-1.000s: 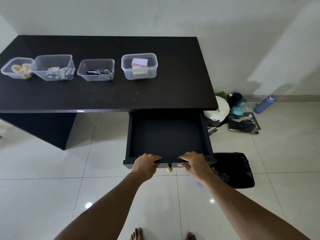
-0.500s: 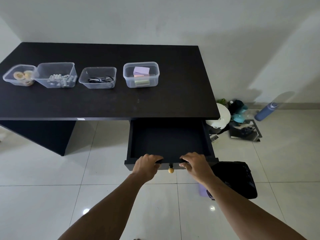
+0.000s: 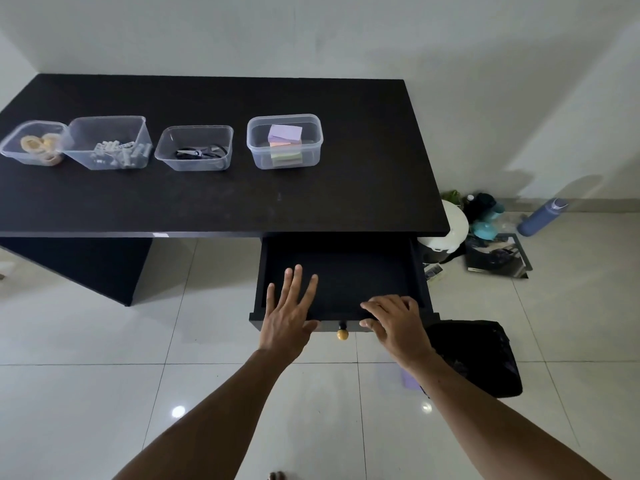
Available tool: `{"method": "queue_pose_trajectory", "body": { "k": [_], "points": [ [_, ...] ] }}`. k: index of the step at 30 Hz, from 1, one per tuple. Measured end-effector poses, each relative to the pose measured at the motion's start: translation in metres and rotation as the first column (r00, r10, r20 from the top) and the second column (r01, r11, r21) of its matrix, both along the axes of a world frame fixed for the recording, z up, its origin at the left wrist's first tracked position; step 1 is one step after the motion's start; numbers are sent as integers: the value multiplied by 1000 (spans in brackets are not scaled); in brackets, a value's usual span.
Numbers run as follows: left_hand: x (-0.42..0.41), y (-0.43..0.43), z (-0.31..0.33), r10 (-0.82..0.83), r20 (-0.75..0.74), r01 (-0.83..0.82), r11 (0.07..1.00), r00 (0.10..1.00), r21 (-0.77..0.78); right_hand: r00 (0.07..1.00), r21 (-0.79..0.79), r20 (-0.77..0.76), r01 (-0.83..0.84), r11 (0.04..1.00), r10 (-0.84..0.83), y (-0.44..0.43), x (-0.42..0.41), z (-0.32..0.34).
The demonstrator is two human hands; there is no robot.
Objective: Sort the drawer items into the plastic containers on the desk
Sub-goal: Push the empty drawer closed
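Drawer (image 3: 363,271): pulled out from under the right end of the worktop (image 3: 207,202), its dark floor in view, a yellow knob (image 3: 342,335) at the middle of the front.

Left hand (image 3: 287,317): flat, fingers straight and spread, lying over the front left part of the drawer; holds nothing.

Right hand (image 3: 398,327): just right of the knob, fingers bent over the drawer's front edge, thumb against the front face, gripping the front panel.

On the worktop, a row of four clear plastic containers, left to right:
- tape container (image 3: 33,143), holding rolls, touching its neighbour;
- clip container (image 3: 107,143), with small pale pieces too small to identify;
- scissors container (image 3: 194,148);
- notes container (image 3: 284,142), with a stack of coloured pads, set apart from the others.

On the floor: black bag (image 3: 478,358) just beside the drawer; blue bottle (image 3: 542,216) near the wall.
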State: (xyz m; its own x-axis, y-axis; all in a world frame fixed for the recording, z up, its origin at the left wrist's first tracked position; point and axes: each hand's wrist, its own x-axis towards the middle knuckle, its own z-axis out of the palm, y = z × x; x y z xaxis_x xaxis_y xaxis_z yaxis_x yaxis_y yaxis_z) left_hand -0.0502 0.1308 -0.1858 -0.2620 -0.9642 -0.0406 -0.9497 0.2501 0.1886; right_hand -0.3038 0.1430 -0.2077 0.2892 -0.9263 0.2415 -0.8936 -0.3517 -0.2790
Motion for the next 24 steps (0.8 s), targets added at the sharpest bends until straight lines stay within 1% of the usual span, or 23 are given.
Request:
{"method": "queue_pose_trajectory", "body": {
  "k": [5, 7, 9, 12, 14, 17, 19, 21, 24],
  "points": [
    [3, 0, -8, -3, 22, 4, 999, 1000, -33, 1000, -78, -25, -10, 997, 8, 2, 2, -5],
    [4, -1, -11, -30, 26, 32, 998, 999, -53, 1000, -75, -26, -9, 997, 7, 0, 3, -5],
    [1, -6, -10, -12, 7, 12, 998, 1000, -69, 1000, -58, -11, 26, 998, -26, -7, 5, -3],
    [-7, -23, 1, 51, -16, -51, 999, 999, -3, 998, -20, -6, 65, 998, -66, -27, 8, 4],
    [-8, -35, 11, 79, 3, -79, 997, 997, 20, 998, -14, -16, 61, 998, -61, -39, 7, 6],
    [-3, -48, 15, 48, 64, -50, 998, 997, 24, 999, -67, -16, 34, 997, -35, -46, 5, 3],
    [2, -52, 13, 19, 82, -19, 1000, 996, -1, 996, -105, -68, 45, 993, -52, -46, 3, 3],
    [6, -53, 7, -2, 100, 7, 999, 995, -53, 980, -120, -179, 65, 991, -86, -47, 2, 5],
    [7, -54, 3, 14, 86, -6, 995, 996, -96, 961, -80, -256, 92, 993, -110, -52, 4, 10]
  ]
}}
